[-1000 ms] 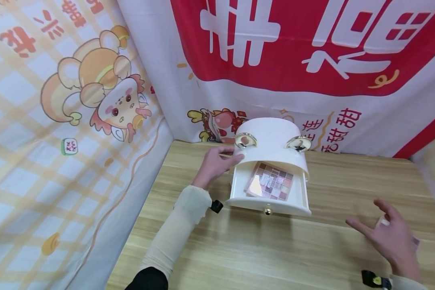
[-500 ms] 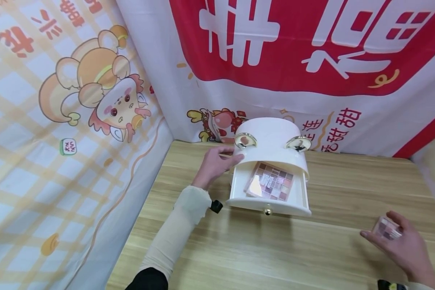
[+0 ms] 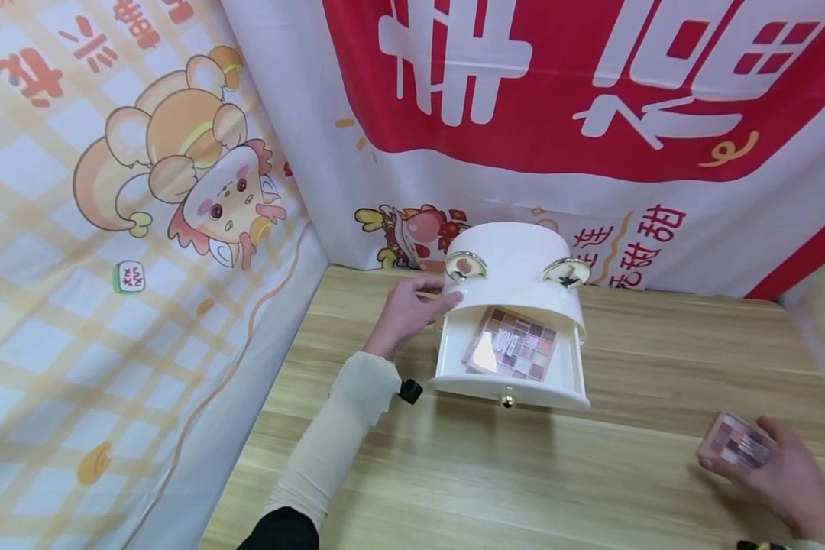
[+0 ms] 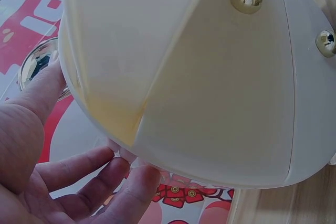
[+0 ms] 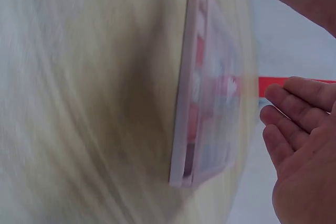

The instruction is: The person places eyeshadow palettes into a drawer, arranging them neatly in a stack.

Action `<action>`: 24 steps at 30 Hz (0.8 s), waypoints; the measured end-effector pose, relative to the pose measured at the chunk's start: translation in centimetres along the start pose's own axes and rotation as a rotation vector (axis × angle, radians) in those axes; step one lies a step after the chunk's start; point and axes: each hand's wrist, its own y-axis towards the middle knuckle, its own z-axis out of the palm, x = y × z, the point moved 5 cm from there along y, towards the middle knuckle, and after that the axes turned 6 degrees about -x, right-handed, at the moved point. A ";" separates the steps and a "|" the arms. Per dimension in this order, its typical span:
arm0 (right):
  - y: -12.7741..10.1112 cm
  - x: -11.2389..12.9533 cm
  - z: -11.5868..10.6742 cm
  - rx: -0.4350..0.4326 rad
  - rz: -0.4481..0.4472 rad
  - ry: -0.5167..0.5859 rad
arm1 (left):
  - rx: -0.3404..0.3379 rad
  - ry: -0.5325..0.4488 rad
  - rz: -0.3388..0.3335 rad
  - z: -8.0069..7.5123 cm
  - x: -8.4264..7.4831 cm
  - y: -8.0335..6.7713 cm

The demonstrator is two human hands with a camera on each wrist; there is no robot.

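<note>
A white makeup organizer with two gold rings stands near the back of the table. Its drawer is pulled out, and an eyeshadow palette lies inside. My left hand holds the organizer's left side, thumb on the front rim; in the left wrist view its fingertips meet the curved white wall. At the right, my right hand is over the right part of another eyeshadow palette, thumb along the near edge. The right wrist view shows relaxed fingers beside this palette's clear lid.
A light wood table carries everything. A printed cloth hangs right behind the organizer, and a patterned cloth wall runs along the left. The drawer's gold knob juts out toward the front.
My right hand has drawn back to the lower right, uncovering more of the palette beneath it. The palette keeps about the same place. My left hand and the organizer have not moved.
</note>
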 end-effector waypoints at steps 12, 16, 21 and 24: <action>0.5 -3.5 0.6 0.119 0.059 -0.084 | 0.004 -0.027 -0.005 0.0 -0.1 -0.1; 0.5 -4.2 0.5 0.123 0.019 -0.107 | 0.009 -0.026 -0.002 0.0 0.0 -0.2; 0.4 -4.8 0.0 0.065 -0.046 -0.126 | 0.010 -0.023 0.002 0.1 -0.1 -0.1; 0.2 -5.3 -0.1 0.059 -0.032 -0.117 | 0.007 -0.014 0.004 0.1 -0.1 -0.1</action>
